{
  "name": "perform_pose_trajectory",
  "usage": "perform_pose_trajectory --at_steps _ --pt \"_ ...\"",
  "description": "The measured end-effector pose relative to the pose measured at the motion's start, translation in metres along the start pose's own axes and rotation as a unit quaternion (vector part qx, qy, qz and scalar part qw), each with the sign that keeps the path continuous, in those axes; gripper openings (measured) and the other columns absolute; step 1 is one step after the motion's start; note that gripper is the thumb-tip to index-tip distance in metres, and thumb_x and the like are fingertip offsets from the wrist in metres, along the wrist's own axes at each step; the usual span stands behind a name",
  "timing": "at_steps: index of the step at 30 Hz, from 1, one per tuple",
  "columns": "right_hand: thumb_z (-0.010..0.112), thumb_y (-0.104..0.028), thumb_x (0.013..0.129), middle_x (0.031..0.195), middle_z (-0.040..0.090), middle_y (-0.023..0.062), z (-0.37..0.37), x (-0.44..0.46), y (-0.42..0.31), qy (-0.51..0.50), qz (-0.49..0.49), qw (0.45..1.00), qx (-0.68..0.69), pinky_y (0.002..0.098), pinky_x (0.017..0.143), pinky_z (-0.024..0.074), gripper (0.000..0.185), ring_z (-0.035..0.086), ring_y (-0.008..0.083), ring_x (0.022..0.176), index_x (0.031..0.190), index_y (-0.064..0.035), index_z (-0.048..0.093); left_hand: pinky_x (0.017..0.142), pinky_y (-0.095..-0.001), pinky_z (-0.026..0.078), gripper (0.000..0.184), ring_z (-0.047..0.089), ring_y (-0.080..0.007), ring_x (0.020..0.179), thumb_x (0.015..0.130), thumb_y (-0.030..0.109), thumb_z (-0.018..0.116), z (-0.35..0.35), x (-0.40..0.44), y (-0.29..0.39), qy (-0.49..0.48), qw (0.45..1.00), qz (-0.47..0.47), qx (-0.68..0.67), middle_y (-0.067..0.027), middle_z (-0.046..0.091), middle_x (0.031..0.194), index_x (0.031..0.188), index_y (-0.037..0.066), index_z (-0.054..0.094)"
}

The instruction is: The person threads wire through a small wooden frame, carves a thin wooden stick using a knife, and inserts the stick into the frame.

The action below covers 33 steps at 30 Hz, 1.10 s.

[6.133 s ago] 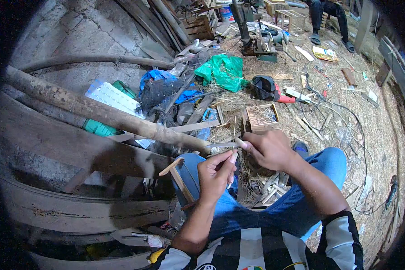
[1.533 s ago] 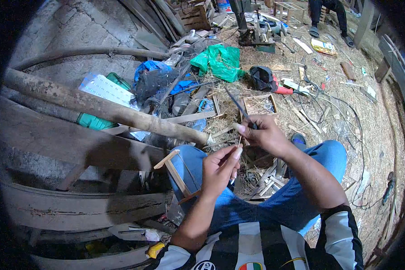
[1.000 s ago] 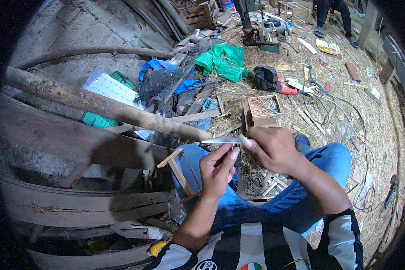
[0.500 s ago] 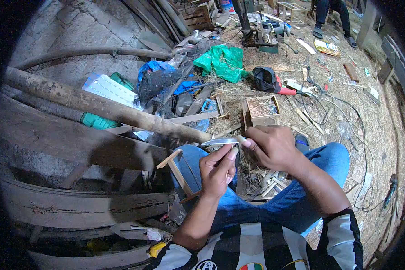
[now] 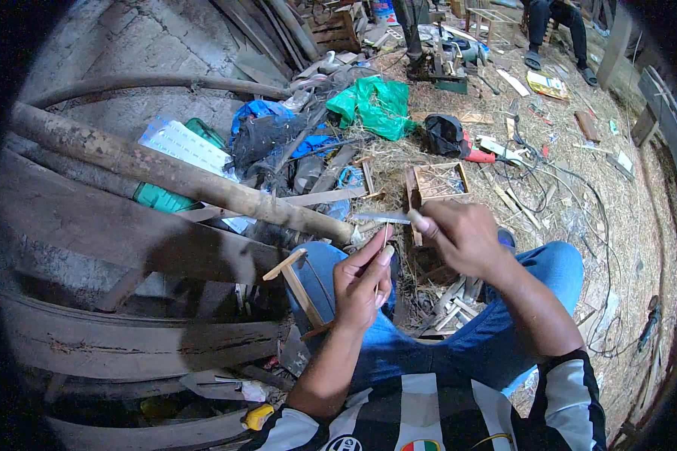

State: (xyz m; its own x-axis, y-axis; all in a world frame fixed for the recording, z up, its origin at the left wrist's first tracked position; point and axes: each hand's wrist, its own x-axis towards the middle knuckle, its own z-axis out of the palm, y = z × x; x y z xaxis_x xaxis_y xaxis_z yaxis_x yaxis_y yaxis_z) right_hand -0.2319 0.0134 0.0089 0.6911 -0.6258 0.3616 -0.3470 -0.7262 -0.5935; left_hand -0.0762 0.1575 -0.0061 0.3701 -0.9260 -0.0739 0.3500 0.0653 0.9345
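My right hand (image 5: 465,239) is closed round a knife (image 5: 381,217), its blade pointing left. Pinched between the thumb and fingers of my left hand (image 5: 362,289) is a thin wooden stick (image 5: 386,236), held nearly upright. The blade lies across the tip of the stick; whether the two touch, I cannot tell. A small wooden frame (image 5: 301,295) leans on my left thigh, beside my left wrist. Beyond my hands, a small wooden box (image 5: 441,180) with thin sticks in it sits on the ground.
A long pole (image 5: 165,176) and wooden planks (image 5: 128,349) run along my left. Wood offcuts (image 5: 451,310) lie between my legs. Farther off are a green plastic bag (image 5: 372,107), a red power tool (image 5: 478,153) with cables, and a seated person's legs (image 5: 557,34).
My right hand has lifted the knife slightly up and to the right, away from my left fingertips. The thin stick now shows more clearly, while my left hand stays nearly in place.
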Motion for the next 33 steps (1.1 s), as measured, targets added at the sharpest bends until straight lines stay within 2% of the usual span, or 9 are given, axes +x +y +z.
perform_pose_trajectory --at_steps 2,5,12,15,17,20,24,28,33 --pt "0.055 -0.038 0.102 0.073 0.064 0.0127 0.004 -0.005 -0.005 0.011 -0.038 0.999 -0.015 0.0482 0.055 0.0456 0.032 0.065 0.0372 0.067 0.091 -0.0097 0.064 0.039 -0.0214 0.031 0.039 0.034 -0.0036 0.043 0.102 0.007 0.058 0.0 0.0 0.002 -0.004 1.0 -0.01 -0.009 0.003 0.047 0.058 0.14 0.0 0.057" --pt "0.055 -0.034 0.099 0.079 0.069 0.0125 0.001 -0.007 -0.014 -0.059 -0.028 0.998 -0.02 0.0514 0.055 0.0496 0.023 0.068 0.0377 0.069 0.096 -0.0127 0.062 0.04 -0.0213 0.03 0.038 0.036 -0.0029 0.044 0.102 0.007 0.059 0.003 0.0 0.004 -0.01 1.0 -0.024 -0.016 0.0039 0.047 0.059 0.139 0.001 0.059" --pt "0.054 -0.037 0.1 0.079 0.069 0.0126 0.003 -0.003 -0.001 -0.06 -0.015 0.997 -0.04 0.0522 0.056 0.0499 0.026 0.067 0.0385 0.068 0.095 -0.0127 0.062 0.039 -0.0214 0.03 0.038 0.035 -0.0029 0.044 0.101 0.006 0.059 -0.002 0.004 -0.007 -0.021 0.998 -0.019 -0.048 0.0027 0.048 0.058 0.14 0.002 0.059" --pt "0.053 -0.04 0.101 0.077 0.068 0.0131 0.002 0.002 0.01 -0.023 -0.032 0.999 -0.035 0.0527 0.057 0.0498 0.03 0.067 0.039 0.068 0.094 -0.0122 0.062 0.039 -0.0213 0.031 0.039 0.035 -0.003 0.044 0.101 0.006 0.059 0.001 0.004 -0.002 -0.023 0.998 -0.025 -0.056 0.0023 0.049 0.058 0.14 0.003 0.058" --pt "0.052 -0.04 0.102 0.076 0.067 0.014 -0.003 0.005 0.014 -0.054 0.051 0.996 -0.05 0.0522 0.058 0.0497 0.033 0.066 0.0391 0.068 0.092 -0.0111 0.062 0.039 -0.0213 0.031 0.04 0.035 -0.0032 0.044 0.101 0.005 0.059 0.006 0.001 0.002 -0.018 0.999 -0.02 -0.044 0.0022 0.05 0.059 0.141 0.004 0.058" --pt "0.049 -0.044 0.105 0.068 0.062 0.013 -0.003 0.004 0.011 -0.015 0.054 0.997 -0.05 0.0485 0.057 0.0461 0.04 0.065 0.036 0.066 0.087 -0.0124 0.065 0.039 -0.0213 0.032 0.041 0.035 -0.0038 0.042 0.102 0.005 0.057 -0.001 0.001 0.0 -0.021 0.999 -0.013 -0.024 0.0023 0.049 0.058 0.142 0.003 0.056" --pt "0.053 -0.04 0.102 0.072 0.064 0.013 0.005 -0.003 0.001 0.005 -0.044 0.999 0.001 0.049 0.057 0.0462 0.035 0.064 0.0382 0.066 0.091 -0.0094 0.064 0.038 -0.0208 0.031 0.04 0.034 -0.004 0.04 0.103 0.006 0.053 -0.001 0.0 0.0 -0.013 1.0 -0.01 -0.022 0.0022 0.047 0.056 0.143 0.001 0.055" --pt "0.055 -0.039 0.101 0.076 0.064 0.0139 0.006 -0.005 -0.006 -0.058 -0.017 0.998 -0.006 0.0486 0.058 0.0475 0.032 0.065 0.0385 0.07 0.093 -0.0091 0.063 0.039 -0.0219 0.032 0.04 0.037 -0.0039 0.043 0.101 0.006 0.06 -0.005 0.001 0.001 -0.021 0.998 -0.031 -0.052 0.0023 0.05 0.057 0.14 0.001 0.058" --pt "0.052 -0.04 0.102 0.076 0.068 0.0155 0.006 -0.001 0.003 -0.048 -0.011 0.998 -0.031 0.0532 0.057 0.049 0.032 0.067 0.04 0.069 0.094 -0.0109 0.062 0.04 -0.0212 0.033 0.042 0.038 -0.0031 0.045 0.101 0.006 0.06 -0.004 0.003 -0.004 -0.034 0.999 -0.006 -0.041 0.0021 0.053 0.061 0.143 0.003 0.056"
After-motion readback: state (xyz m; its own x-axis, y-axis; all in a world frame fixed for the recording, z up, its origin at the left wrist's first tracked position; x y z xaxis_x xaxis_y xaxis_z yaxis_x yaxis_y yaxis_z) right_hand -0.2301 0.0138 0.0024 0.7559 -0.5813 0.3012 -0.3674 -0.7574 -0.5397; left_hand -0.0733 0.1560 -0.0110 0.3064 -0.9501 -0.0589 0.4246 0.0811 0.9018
